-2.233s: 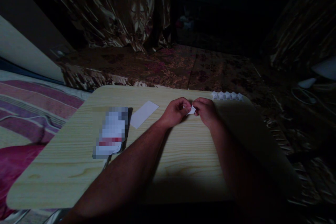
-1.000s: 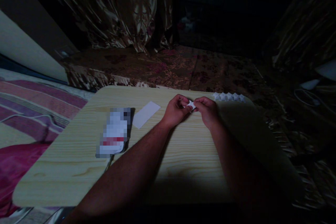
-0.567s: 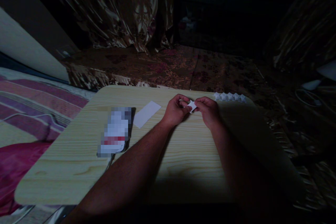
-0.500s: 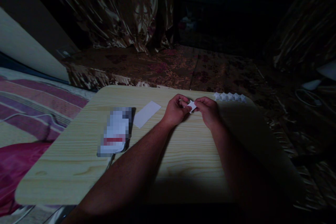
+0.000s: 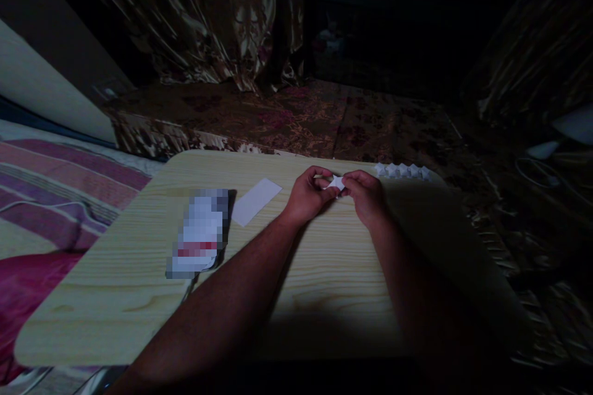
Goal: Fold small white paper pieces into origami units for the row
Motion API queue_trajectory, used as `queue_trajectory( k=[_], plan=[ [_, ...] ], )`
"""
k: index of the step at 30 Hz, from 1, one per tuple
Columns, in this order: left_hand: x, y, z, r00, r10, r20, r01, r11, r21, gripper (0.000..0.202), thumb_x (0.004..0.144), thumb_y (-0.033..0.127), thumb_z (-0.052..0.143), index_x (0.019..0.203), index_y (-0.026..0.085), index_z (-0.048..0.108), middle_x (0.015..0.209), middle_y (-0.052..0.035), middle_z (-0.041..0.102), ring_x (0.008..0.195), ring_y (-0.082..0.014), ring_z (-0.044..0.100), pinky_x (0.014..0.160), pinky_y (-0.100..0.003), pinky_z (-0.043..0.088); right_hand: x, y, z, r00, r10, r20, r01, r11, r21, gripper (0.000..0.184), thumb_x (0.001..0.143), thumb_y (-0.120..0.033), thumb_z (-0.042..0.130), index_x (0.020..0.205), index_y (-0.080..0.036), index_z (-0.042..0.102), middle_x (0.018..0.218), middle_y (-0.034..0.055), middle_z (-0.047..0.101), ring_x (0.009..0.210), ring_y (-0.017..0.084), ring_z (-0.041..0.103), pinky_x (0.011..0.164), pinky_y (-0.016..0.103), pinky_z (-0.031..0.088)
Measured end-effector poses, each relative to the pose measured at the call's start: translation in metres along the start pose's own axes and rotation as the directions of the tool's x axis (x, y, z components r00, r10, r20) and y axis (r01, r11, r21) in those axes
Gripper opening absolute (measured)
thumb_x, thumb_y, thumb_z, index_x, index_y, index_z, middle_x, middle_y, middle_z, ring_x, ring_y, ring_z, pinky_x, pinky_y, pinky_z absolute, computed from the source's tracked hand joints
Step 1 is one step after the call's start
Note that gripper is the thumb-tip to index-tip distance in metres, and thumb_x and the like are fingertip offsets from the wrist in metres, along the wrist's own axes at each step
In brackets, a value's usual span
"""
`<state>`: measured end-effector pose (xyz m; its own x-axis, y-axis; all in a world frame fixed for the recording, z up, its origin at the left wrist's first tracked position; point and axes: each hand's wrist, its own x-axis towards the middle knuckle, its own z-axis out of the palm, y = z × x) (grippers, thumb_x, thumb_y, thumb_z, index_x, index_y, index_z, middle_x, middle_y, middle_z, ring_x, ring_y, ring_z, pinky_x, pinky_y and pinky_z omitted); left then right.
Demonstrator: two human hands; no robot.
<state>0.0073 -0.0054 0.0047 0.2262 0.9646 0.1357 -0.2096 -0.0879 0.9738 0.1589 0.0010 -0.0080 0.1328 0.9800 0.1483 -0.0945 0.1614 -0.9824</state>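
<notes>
A small white paper star point(image 5: 336, 182) is pinched between both hands above the far half of the wooden table point(image 5: 333, 271). My left hand point(image 5: 310, 194) grips its left side, with thumb and fingers closed on it. On the other side, my right hand point(image 5: 365, 193) holds the star's right points between thumb and forefinger. Part of the star is hidden by the fingertips. A row of several white paper stars point(image 5: 402, 171) lies to the right, along the table's far edge. Left of my left hand is a flat stack or sheet of white paper point(image 5: 257, 201).
A device with a blurred-out screen point(image 5: 199, 231) lies on the table's left, a cable running from it. Beyond the far edge is a ledge with patterned cloth point(image 5: 278, 114) and curtains. A striped bed cover point(image 5: 55, 179) is at left, a white lamp point(image 5: 574, 126) at right.
The paper star has turned slightly between my fingers. Both hands stay nearly in place, and the whole view has shifted a little.
</notes>
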Motion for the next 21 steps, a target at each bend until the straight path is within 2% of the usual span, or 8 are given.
queue_trajectory(
  k=[3, 7, 18, 21],
  plan=[
    [0.0002, 0.0002, -0.0004, 1.000, 0.000, 0.017, 0.000, 1.000, -0.002, 0.043, 0.063, 0.020, 0.075, 0.100, 0.018, 0.055, 0.072, 0.0008, 0.065, 0.057, -0.0099, 0.057, 0.055, -0.021, 0.042, 0.0011, 0.0003, 0.0002, 1.000, -0.004, -0.029, 0.004, 1.000, 0.010, 0.017, 0.068, -0.034, 0.069, 0.073, -0.018, 0.063, 0.065, -0.0015, 0.062, 0.055, 0.012, 0.055, 0.055, 0.026, 0.045],
    [0.0018, -0.0008, -0.0013, 0.999, 0.037, -0.011, -0.037, 0.999, -0.008, 0.033, 0.064, 0.016, 0.071, 0.094, 0.017, 0.058, 0.074, -0.0002, 0.064, 0.063, -0.0113, 0.059, 0.060, -0.022, 0.044, 0.0012, -0.0003, 0.0004, 0.999, -0.006, -0.037, 0.007, 0.999, 0.031, 0.017, 0.068, -0.034, 0.068, 0.073, -0.018, 0.062, 0.066, -0.0015, 0.062, 0.057, 0.012, 0.056, 0.055, 0.026, 0.045],
    [0.0023, -0.0013, -0.0020, 0.996, 0.003, -0.094, -0.001, 1.000, 0.026, 0.025, 0.063, 0.022, 0.073, 0.084, 0.016, 0.061, 0.069, -0.0004, 0.064, 0.055, -0.0097, 0.054, 0.055, -0.022, 0.040, 0.0002, -0.0030, 0.0010, 0.999, 0.010, -0.037, -0.010, 1.000, 0.004, 0.019, 0.068, -0.035, 0.067, 0.074, -0.018, 0.061, 0.069, -0.0002, 0.063, 0.058, 0.012, 0.057, 0.055, 0.025, 0.046],
    [0.0031, -0.0011, -0.0018, 0.990, -0.017, -0.142, 0.018, 1.000, 0.009, 0.025, 0.061, 0.022, 0.074, 0.082, 0.016, 0.062, 0.067, 0.0003, 0.063, 0.053, -0.0088, 0.052, 0.052, -0.021, 0.038, 0.0000, -0.0046, 0.0011, 0.999, 0.007, -0.046, -0.006, 1.000, 0.025, 0.022, 0.068, -0.036, 0.068, 0.080, -0.019, 0.062, 0.073, 0.0004, 0.064, 0.061, 0.012, 0.058, 0.054, 0.025, 0.046]
  ],
)
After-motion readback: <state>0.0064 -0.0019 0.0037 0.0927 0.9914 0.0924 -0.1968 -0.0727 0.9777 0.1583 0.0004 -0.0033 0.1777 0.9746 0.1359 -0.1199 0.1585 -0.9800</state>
